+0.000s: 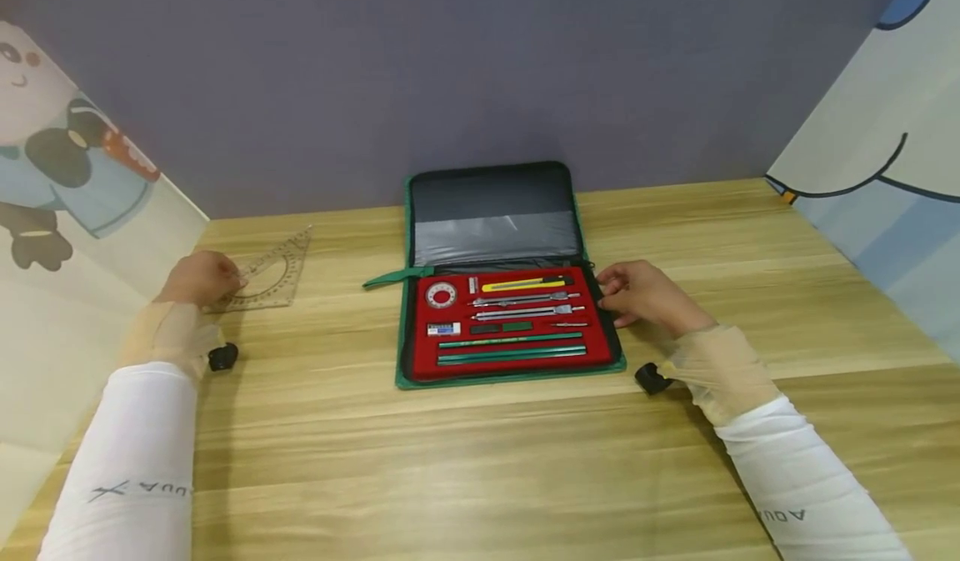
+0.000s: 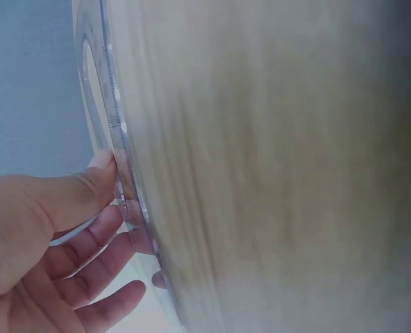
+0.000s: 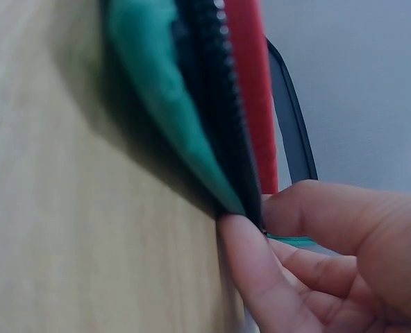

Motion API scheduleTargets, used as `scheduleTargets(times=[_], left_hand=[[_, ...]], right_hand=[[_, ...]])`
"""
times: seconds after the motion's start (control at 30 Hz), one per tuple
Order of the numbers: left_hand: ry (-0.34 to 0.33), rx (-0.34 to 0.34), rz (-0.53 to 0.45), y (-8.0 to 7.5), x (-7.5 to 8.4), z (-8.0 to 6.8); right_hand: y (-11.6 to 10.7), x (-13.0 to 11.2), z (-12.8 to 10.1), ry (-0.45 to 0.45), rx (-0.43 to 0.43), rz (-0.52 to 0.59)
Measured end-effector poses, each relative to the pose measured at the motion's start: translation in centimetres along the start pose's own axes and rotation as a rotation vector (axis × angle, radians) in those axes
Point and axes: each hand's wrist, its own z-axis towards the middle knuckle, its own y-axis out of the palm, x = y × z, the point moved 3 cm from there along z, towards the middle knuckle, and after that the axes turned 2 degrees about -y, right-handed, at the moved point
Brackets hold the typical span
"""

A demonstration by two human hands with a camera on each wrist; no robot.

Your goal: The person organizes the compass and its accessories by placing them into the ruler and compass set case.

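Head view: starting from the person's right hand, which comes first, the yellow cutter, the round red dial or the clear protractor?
From the right hand:
1. Yellow cutter, top row of the red tray, closest.
2. Round red dial, tray's left end.
3. Clear protractor, far left on the table, under the left hand.

The tools in the case are too small to identify.

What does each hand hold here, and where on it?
Left hand pinches the clear protractor set square at its near-left edge; right hand grips the open geometry case's right zipper edge.
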Motion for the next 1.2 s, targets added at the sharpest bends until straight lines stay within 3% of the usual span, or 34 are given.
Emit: scheduleTargets(times=[0.27,0.53,0.87,1.07,1.2], left_hand=[[-0.003,-0.129,0.045,-0.2,0.6,-0.2],[0.057,-0.133,0.070,-0.3,1.3,-0.7],[0.021,-0.155,0.010,-0.5,2.3,-1.3],[0.124,-0.160,0.014,-1.4,3.9,-2.1],[0.179,-0.198,-0.020,-1.9,4.7,-2.7]], right_hand=[[0.0,-0.1,0.0,0.000,-0.002,0.010],[0.0,-0.2,-0.1,-0.008,0.001,0.014],[-0.1,-0.4,-0.3,-0.014,0.002,0.031],[-0.1,-0.3,-0.5,-0.059,0.004,0.056],[0.0,0.0,-0.3,-0.046,0.002,0.060]])
